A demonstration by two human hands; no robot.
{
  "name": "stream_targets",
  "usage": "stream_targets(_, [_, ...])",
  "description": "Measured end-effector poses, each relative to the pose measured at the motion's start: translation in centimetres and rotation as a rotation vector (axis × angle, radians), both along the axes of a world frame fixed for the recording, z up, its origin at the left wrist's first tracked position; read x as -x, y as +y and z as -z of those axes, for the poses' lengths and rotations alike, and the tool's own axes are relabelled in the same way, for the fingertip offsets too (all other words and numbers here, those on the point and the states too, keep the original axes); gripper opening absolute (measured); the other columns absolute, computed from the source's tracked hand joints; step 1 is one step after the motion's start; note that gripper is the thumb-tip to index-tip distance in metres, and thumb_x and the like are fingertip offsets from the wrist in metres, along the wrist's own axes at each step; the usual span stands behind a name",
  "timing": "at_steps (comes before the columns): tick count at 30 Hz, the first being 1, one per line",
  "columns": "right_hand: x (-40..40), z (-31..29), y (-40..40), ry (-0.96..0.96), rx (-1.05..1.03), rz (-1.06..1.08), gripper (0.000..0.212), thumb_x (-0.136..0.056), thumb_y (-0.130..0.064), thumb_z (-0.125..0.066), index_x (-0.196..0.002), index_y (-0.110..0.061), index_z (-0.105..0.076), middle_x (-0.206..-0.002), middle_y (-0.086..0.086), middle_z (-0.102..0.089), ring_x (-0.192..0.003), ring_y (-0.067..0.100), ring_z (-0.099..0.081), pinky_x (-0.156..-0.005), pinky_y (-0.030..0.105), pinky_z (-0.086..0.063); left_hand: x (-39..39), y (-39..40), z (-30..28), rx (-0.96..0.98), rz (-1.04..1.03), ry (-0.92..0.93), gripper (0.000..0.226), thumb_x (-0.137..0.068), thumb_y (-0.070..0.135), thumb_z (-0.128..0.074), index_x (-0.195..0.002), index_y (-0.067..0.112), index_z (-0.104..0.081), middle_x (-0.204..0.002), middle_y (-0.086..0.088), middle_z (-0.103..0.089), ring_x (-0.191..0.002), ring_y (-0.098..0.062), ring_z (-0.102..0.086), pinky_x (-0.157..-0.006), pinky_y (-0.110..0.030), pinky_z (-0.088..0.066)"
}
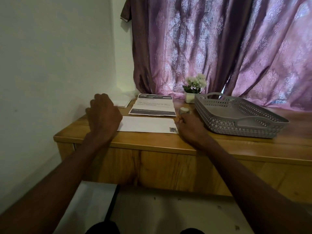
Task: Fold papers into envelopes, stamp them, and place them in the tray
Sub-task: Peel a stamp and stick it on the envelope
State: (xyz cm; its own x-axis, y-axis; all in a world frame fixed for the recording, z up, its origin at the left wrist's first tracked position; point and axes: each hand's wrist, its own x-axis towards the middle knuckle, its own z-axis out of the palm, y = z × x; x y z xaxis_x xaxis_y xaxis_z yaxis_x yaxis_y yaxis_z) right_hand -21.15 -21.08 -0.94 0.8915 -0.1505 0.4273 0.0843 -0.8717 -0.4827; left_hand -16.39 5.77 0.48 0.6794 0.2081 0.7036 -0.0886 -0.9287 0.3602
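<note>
Envelope (146, 124) stamped; printed sheet (152, 105) reads "2758" (rest blurred); left hand (103, 114) loosely curled, right hand (190, 126) grip unclear.

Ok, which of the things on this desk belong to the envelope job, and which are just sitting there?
Job:
- white envelope, stamp mark at its near right corner
- printed paper
- small stamp, by the right hand
- grey tray
- blank envelopes behind the left hand

Lying about:
- potted flowers
- curtain

The tray (239, 115) is grey with little holes. Left of the tray lies a white envelope (146, 124). Behind the tray hangs a purple flowery curtain (219, 48).
</note>
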Motion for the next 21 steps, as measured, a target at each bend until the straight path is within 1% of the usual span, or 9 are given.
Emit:
stream_targets(2, [0.1, -0.1, 0.1, -0.004, 0.081, 0.008, 0.029, -0.104, -0.026, -0.044, -0.099, -0.013, -0.069, -0.095, 0.006, -0.069, -0.084, 0.021, -0.06, -0.073, 0.035, -0.047, 0.5, 0.4, 0.7, 0.031, -0.064, 0.118, 0.049, -0.09, 0.03, -0.07, -0.124, 0.001, -0.05, -0.125, -0.021, -0.056, -0.115, -0.039, -0.055, -0.093, -0.052, -0.046])
stream_targets(5, [0.3, 0.0, 0.2, -0.013, 0.145, 0.024, 0.033, -0.105, -0.027, -0.045, -0.094, -0.009, -0.069, -0.093, 0.011, -0.069, -0.079, 0.02, -0.053, -0.067, 0.032, -0.035, 0.8, 0.6, 1.4, 0.047, -0.116, 0.249, 0.059, -0.092, 0.045, -0.065, -0.128, 0.0, -0.053, -0.133, -0.022, -0.052, -0.124, -0.04, -0.05, -0.102, -0.052, -0.043])
stream_targets(7, [0.5, 0.0, 0.3, -0.012, 0.139, 0.014, 0.033, -0.104, -0.028, -0.046, -0.092, -0.009, -0.07, -0.092, 0.01, -0.07, -0.078, 0.019, -0.055, -0.067, 0.031, -0.035, 0.8, 0.8, 1.5, 0.072, -0.1, 0.324, 0.059, -0.096, 0.051, -0.057, -0.128, 0.002, -0.058, -0.138, -0.023, -0.05, -0.13, -0.042, -0.046, -0.108, -0.053, -0.038])
stream_targets(9, [0.6, -0.1, 0.4, -0.019, 0.117, 0.006, 0.032, -0.104, -0.029, -0.047, -0.094, -0.01, -0.071, -0.092, 0.008, -0.07, -0.079, 0.017, -0.057, -0.066, 0.031, -0.038, 0.9, 0.9, 1.5, 0.061, -0.069, 0.387, 0.062, -0.098, 0.056, -0.051, -0.132, 0.004, -0.059, -0.146, -0.024, -0.046, -0.137, -0.042, -0.041, -0.113, -0.054, -0.033])
stream_targets(10, [0.7, -0.2, 0.4, -0.022, 0.11, 0.004, 0.031, -0.104, -0.029, -0.048, -0.096, -0.011, -0.071, -0.091, 0.006, -0.069, -0.078, 0.015, -0.056, -0.065, 0.03, -0.038, 1.0, 0.9, 1.4, 0.049, -0.053, 0.405, 0.064, -0.099, 0.058, -0.05, -0.135, 0.005, -0.057, -0.149, -0.023, -0.044, -0.139, -0.042, -0.039, -0.115, -0.054, -0.031])
stream_targets(13, [0.5, -0.1, 0.3, -0.018, 0.088, -0.001, 0.029, -0.104, -0.031, -0.051, -0.096, -0.013, -0.071, -0.087, 0.001, -0.065, -0.073, 0.005, -0.05, -0.057, 0.024, -0.031, 0.8, 1.0, 1.3, 0.046, -0.014, 0.422, 0.068, -0.099, 0.061, -0.049, -0.139, 0.006, -0.054, -0.153, -0.023, -0.041, -0.142, -0.041, -0.037, -0.116, -0.054, -0.03])
stream_targets(17, [0.1, 0.1, 0.0, -0.018, 0.091, 0.001, 0.024, -0.102, -0.029, -0.053, -0.096, -0.014, -0.071, -0.09, 0.001, -0.067, -0.077, 0.009, -0.055, -0.057, 0.026, -0.034, 0.2, 1.3, 1.5, 0.066, -0.011, 0.434, 0.061, -0.098, 0.058, -0.051, -0.134, 0.009, -0.06, -0.149, -0.022, -0.046, -0.139, -0.042, -0.041, -0.115, -0.055, -0.032])
stream_targets(21, [-0.3, 0.4, -0.2, -0.011, 0.085, -0.009, 0.019, -0.098, -0.019, -0.053, -0.093, -0.016, -0.071, -0.092, 0.001, -0.069, -0.084, 0.014, -0.06, -0.058, 0.025, -0.036, 0.4, 1.2, 1.5, 0.077, 0.022, 0.391, 0.051, -0.098, 0.048, -0.057, -0.133, 0.011, -0.058, -0.144, -0.019, -0.052, -0.133, -0.038, -0.048, -0.112, -0.054, -0.039])
